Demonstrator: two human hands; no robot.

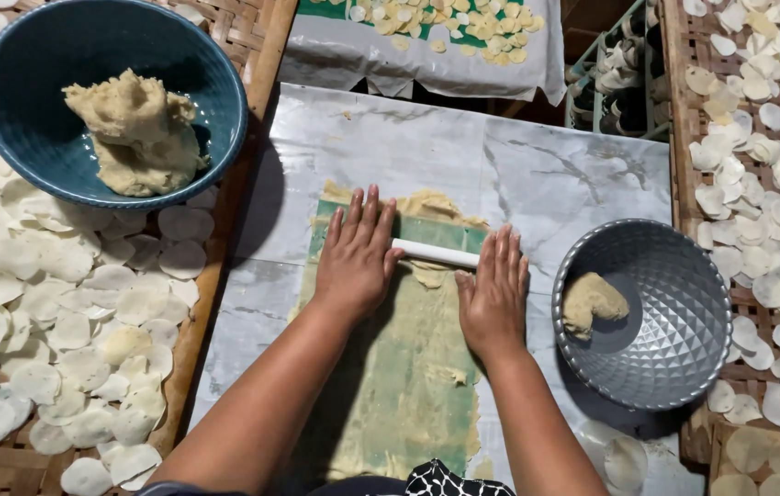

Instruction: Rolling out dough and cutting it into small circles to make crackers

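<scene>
Head view: at far left a blue bowl holds soft dough. Then my left hand and right hand, both flat and open-palmed, press the white rolling pin over thin dough on the green sheet; it seems sticky and tears easily. A grey bowl sits rightmost.

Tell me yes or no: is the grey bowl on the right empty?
No, the grey bowl holds a lump of dough, beside the right hand on the white roller.
</scene>
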